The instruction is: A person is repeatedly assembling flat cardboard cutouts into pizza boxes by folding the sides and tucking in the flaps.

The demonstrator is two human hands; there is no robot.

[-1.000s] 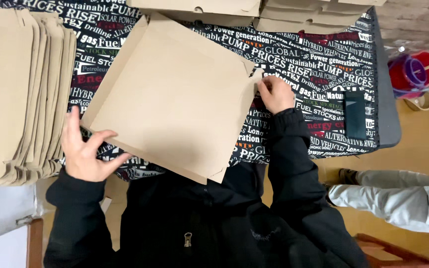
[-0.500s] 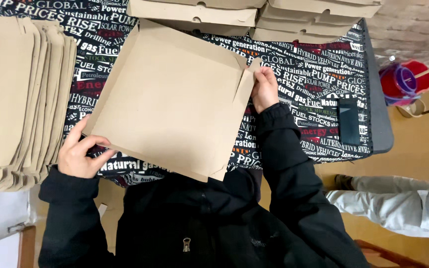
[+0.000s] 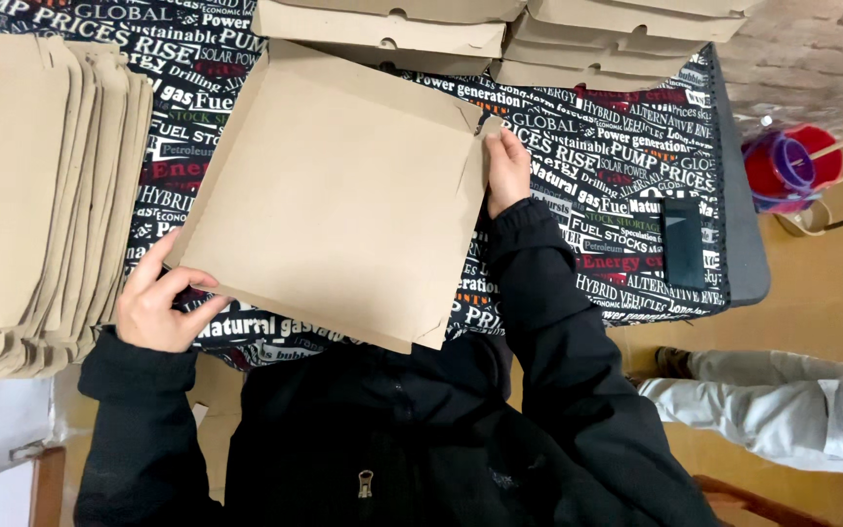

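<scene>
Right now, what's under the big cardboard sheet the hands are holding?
Under the cardboard sheet lies a black tablecloth with printed words; it shows all around the edges. The left hand and right hand grip opposite corners. Whatever sits beneath the sheet's middle is covered.

Left hand (image 3: 156, 310) slid to cardboard sheet (image 3: 334, 190) corner.

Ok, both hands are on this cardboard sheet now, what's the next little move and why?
Probably fold up the side flap under the right hand. That hand pinches the sheet at its right corner, where the edge already stands slightly raised, while the left hand grips the opposite corner to steady it. The sheet is otherwise flat, unlike the folded boxes stacked behind it.
</scene>
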